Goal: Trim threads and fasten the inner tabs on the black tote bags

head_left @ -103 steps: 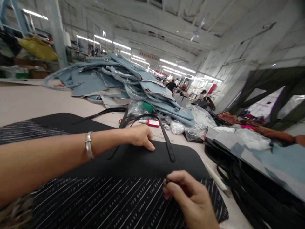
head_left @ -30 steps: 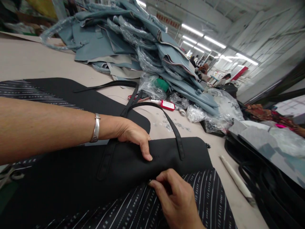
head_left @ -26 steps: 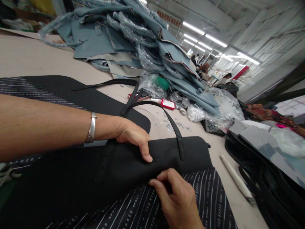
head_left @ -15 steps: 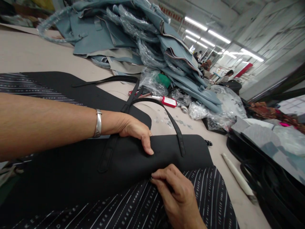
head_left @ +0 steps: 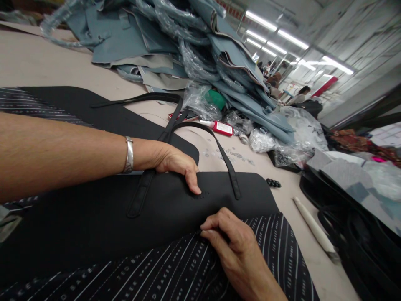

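A black bag panel with thin straps lies across the front of the table. My left hand grips its upper edge, thumb on the face beside small stamped marks, other fingers hidden behind. Along the panel's lower edge spreads the dark lining, printed with white stripes and lettering. My right hand is closed in a pinch where panel and lining meet; whatever sits between its fingertips is too small to make out. Another black panel lies behind my left forearm.
Blue-grey bags with plastic-wrapped handles are heaped at the back. Before them lie a red bottle and small scattered rings. At right are a pale stick-like tool, a black beaded item and black bag pieces.
The view has shifted slightly, so the panel sits a little higher. More of the stamped marks and the black beaded item show. Both hands keep their places on the bag.
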Demonstrator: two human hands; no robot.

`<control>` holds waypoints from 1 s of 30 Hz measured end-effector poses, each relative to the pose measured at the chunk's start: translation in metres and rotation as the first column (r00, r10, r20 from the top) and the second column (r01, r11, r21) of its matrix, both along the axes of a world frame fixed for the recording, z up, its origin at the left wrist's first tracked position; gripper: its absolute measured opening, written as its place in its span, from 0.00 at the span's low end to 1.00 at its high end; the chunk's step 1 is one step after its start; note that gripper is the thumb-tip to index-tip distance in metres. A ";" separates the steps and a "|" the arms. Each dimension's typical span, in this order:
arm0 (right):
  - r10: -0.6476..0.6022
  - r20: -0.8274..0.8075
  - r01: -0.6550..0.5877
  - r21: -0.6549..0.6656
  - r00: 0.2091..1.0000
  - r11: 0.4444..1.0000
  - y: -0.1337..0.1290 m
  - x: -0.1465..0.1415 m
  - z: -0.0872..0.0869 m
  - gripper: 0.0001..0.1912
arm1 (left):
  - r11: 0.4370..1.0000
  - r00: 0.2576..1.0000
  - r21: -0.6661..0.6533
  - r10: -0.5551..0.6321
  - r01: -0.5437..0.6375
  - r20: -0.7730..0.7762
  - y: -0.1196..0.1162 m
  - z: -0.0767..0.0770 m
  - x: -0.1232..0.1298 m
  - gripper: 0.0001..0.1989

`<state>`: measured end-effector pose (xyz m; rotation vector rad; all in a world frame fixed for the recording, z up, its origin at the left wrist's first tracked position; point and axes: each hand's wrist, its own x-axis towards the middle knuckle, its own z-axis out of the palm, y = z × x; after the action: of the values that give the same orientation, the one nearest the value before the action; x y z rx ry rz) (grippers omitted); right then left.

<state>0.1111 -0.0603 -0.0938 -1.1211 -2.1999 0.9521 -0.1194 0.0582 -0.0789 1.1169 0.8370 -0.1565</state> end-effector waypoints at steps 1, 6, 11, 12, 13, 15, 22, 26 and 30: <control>0.006 0.013 -0.006 -0.007 1.000 1.000 0.000 0.000 0.001 0.08 | 1.000 1.000 0.004 -0.005 0.005 0.008 0.000 -0.001 0.000 0.11; 0.039 0.092 -0.037 -0.031 0.995 0.999 0.003 -0.002 0.006 0.08 | 0.999 0.999 -0.029 -0.028 0.029 0.026 0.002 -0.002 -0.002 0.11; 0.013 0.148 -0.013 -0.003 0.989 1.000 0.005 -0.008 0.011 0.08 | 1.000 0.999 -0.006 -0.023 0.024 0.046 -0.001 -0.003 -0.003 0.11; -0.003 0.148 0.001 0.012 0.989 1.000 0.005 -0.009 0.011 0.07 | 1.000 0.998 -0.003 -0.020 0.020 0.053 -0.002 -0.003 -0.003 0.11; -0.027 0.149 0.025 0.021 0.989 0.999 0.004 -0.010 0.011 0.07 | 1.000 0.998 0.000 -0.016 0.016 0.056 -0.003 -0.003 -0.003 0.11; -0.080 0.160 0.077 0.022 0.984 0.997 0.004 -0.011 0.009 0.07 | 1.000 0.999 -0.008 -0.006 0.007 0.052 -0.004 -0.002 -0.002 0.11; -0.184 0.162 0.161 0.146 0.970 0.976 0.001 -0.015 -0.001 0.11 | 1.000 0.998 -0.007 0.005 -0.004 0.067 -0.006 -0.002 0.000 0.12; -0.230 0.073 0.223 0.102 0.970 0.970 0.002 -0.016 -0.004 0.12 | 0.998 0.998 0.062 -0.004 0.000 0.063 -0.010 0.005 0.003 0.13; -0.306 -0.185 0.260 -0.233 0.934 0.937 0.003 -0.004 -0.001 0.11 | 0.949 0.989 0.288 -0.096 0.126 -0.116 -0.011 0.048 0.006 0.12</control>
<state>0.1068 -0.0577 -0.0945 -1.3173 -1.7366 1.1306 -0.1132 0.0472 -0.0310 1.4479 0.9067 -0.1875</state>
